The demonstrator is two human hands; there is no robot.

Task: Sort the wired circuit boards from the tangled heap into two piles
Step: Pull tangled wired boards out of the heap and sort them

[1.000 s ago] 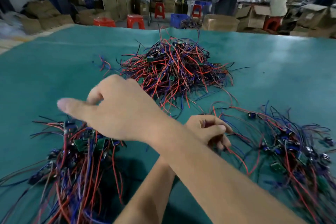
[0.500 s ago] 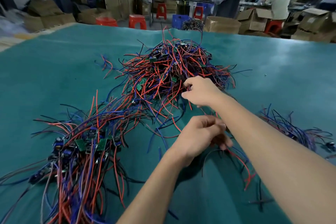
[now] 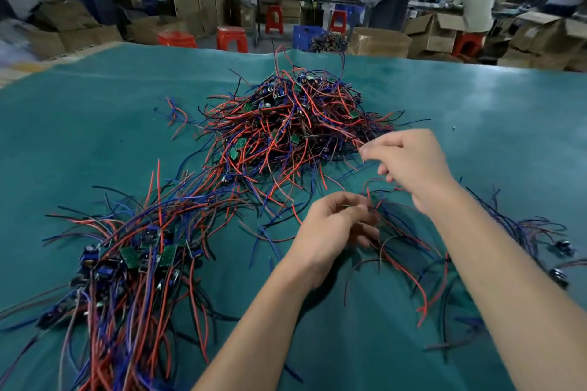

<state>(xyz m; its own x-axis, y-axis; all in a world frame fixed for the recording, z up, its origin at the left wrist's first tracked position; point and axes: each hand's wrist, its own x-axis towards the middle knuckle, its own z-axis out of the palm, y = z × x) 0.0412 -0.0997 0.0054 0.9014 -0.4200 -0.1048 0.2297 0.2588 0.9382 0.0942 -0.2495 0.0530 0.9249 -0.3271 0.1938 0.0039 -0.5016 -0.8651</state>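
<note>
A tangled heap (image 3: 295,124) of small circuit boards with red, blue and black wires sits mid-table on the teal cloth. A sorted pile (image 3: 133,263) of boards with long wires lies at the near left. A second pile (image 3: 536,238) lies at the near right, partly behind my right forearm. My left hand (image 3: 333,232) is curled around a few wires in front of the heap. My right hand (image 3: 409,162) hovers at the heap's right edge, blurred, its fingertips pinching thin wires pulled from the heap.
The teal cloth (image 3: 95,143) covers the whole table. Beyond its far edge stand red stools (image 3: 232,38), cardboard boxes (image 3: 378,41) and a blue crate (image 3: 306,36). People sit at benches in the background.
My right hand went from over the left pile across to the heap, took hold of wires and is drawing them back to the right. My left hand stayed curled on its wires.
</note>
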